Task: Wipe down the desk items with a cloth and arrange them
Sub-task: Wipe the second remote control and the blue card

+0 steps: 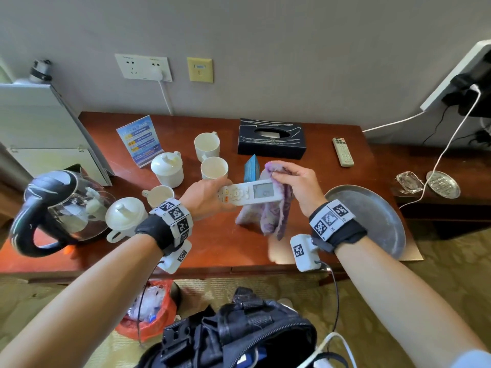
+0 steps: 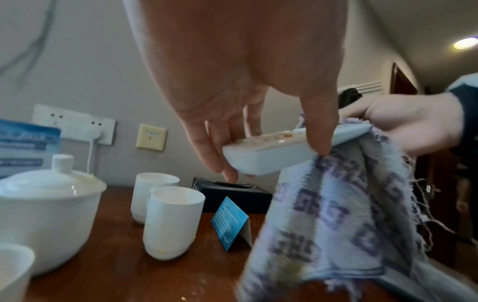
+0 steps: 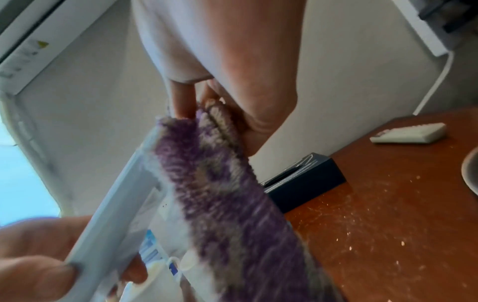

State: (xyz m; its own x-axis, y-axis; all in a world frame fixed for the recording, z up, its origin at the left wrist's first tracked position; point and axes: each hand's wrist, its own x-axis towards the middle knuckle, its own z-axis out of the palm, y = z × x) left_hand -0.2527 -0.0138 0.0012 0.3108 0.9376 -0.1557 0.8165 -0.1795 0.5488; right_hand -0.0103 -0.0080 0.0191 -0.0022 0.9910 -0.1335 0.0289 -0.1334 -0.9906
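Item: remote (image 1: 248,193), white, with screen. Your left hand (image 1: 206,195) grips its button end, fingers under, thumb at the side; it is held level above the desk (image 1: 345,181), clear of the surface.

Item: cloth (image 1: 276,208), purple and pale, patterned. Your right hand (image 1: 297,181) pinches it, fingers curled, and presses it round the remote's screen end; the rest hangs below that hand toward the desk.

Beyond your left hand: two open cups (image 1: 214,167), a lidded cup (image 1: 168,169) and a blue leaflet stand (image 1: 140,140). Just left of its wrist: another cup (image 1: 158,195) and a second lidded cup (image 1: 125,216); farther left, a glass kettle (image 1: 57,208).

Between your hands, behind the remote: a small blue card (image 1: 252,168), upright. Beyond it: a dark tissue box (image 1: 272,138) by the wall.

Beyond your right hand: a second remote (image 1: 343,151), flat on the desk. Just right of its wrist: a round metal tray (image 1: 372,216).

Surface: red-brown wood, specked with crumbs in the right wrist view.

Room: grey wall with a socket plate (image 1: 143,67), one plug in; patterned carpet; a bin with an orange bag (image 1: 148,312) under the desk edge.
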